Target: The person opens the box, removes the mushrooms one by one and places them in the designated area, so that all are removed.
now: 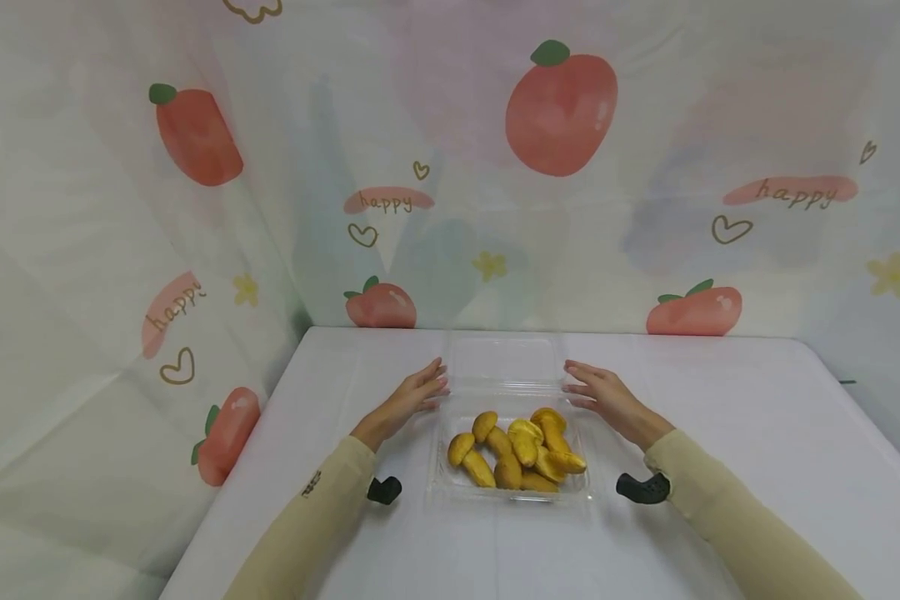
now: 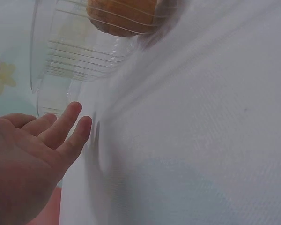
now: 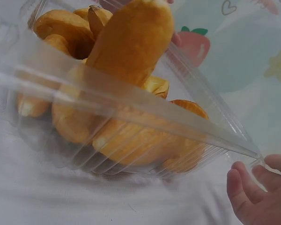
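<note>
L hand [image 1: 407,400] & R hand [image 1: 609,402], fingers loosely extended, flank clear clamshell lid [image 1: 504,362]; prob. best w/ light, even touch, minding rimside mushroom [image 1: 567,462].

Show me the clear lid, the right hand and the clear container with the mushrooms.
Clear lid [image 1: 506,362]: head view, on its see-through panel.
Right hand [image 1: 611,402]: head view, on the back of the hand.
Clear container [image 1: 487,496]: head view, on its front rim.

Behind the white-covered table [image 1: 795,433] rises a pale back wall [image 1: 450,117] printed with red fruit [image 1: 562,117] and yellow flowers [image 1: 896,276]; a similarly printed side wall [image 1: 60,208] runs along the table's left edge.
</note>
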Motion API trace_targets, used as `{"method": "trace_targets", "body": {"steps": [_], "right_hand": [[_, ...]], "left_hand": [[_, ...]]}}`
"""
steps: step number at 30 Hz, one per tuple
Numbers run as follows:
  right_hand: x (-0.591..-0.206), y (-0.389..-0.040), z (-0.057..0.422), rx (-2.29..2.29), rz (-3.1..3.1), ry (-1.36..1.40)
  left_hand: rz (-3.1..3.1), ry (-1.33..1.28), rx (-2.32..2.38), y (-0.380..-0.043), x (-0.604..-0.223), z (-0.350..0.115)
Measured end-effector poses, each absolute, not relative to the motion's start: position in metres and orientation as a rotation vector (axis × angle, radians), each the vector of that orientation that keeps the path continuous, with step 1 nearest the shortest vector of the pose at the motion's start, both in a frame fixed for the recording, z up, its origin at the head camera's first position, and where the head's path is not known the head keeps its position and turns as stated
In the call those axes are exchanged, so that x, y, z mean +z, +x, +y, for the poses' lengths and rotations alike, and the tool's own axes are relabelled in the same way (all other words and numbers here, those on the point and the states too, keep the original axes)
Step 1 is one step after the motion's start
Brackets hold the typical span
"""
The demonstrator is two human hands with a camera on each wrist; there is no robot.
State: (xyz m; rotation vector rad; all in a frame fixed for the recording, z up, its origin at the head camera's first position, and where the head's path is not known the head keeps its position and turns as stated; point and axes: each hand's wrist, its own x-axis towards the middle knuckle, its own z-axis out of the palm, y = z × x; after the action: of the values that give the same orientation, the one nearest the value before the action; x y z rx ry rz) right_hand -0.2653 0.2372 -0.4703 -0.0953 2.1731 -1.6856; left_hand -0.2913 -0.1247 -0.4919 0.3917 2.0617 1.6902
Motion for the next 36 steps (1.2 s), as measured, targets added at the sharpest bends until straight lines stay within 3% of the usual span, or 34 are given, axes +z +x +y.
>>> {"method": "trace_targets", "body": {"steps": [18, 36], "right_hand": [[-0.467, -0.252, 0.248, -1.590, 2.281, -0.126], [-0.455, -0.236, 0.253, -1.501, 2.476, -0.233]], "left_hand": [[2.112, 0.353, 1.667, -0.275, -0.499, -0.142], [2.161, 0.478, 1.577, -0.245, -0.499, -0.154]]}}
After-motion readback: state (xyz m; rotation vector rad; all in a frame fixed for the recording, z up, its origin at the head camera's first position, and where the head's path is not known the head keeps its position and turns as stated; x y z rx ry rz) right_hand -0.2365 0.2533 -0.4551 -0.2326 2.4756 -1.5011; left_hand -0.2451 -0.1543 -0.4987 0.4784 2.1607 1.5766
